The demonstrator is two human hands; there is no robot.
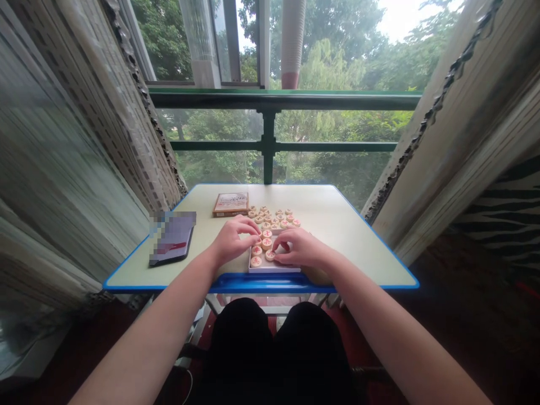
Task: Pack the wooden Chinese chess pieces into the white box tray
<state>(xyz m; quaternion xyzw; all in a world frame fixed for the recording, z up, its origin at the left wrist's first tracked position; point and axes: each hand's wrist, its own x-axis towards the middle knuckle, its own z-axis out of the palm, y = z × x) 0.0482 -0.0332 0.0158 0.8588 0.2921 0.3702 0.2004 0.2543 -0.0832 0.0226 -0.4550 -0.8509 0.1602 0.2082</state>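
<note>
A shallow white box (pixel 275 270) lies near the table's front edge, with several round wooden pieces with red characters in its left part. My right hand (pixel 298 247) reaches over the box, its thumb and fingertips closed on a round piece (pixel 270 255). At the box's upper left, my left hand (pixel 237 239) has its fingertips pinched at a piece, mostly hidden by the fingers. Another round piece (pixel 256 262) rests in the box's lower left corner. More loose pieces (pixel 267 219) are spread on the table just beyond the box.
A brown box with a printed lid (pixel 231 203) sits at the back left of the table (pixel 358 253). On the left lies a dark tablet-like device (pixel 174 239), partly blurred out. Curtains hang on both sides, and a green railing (pixel 295 101) crosses behind.
</note>
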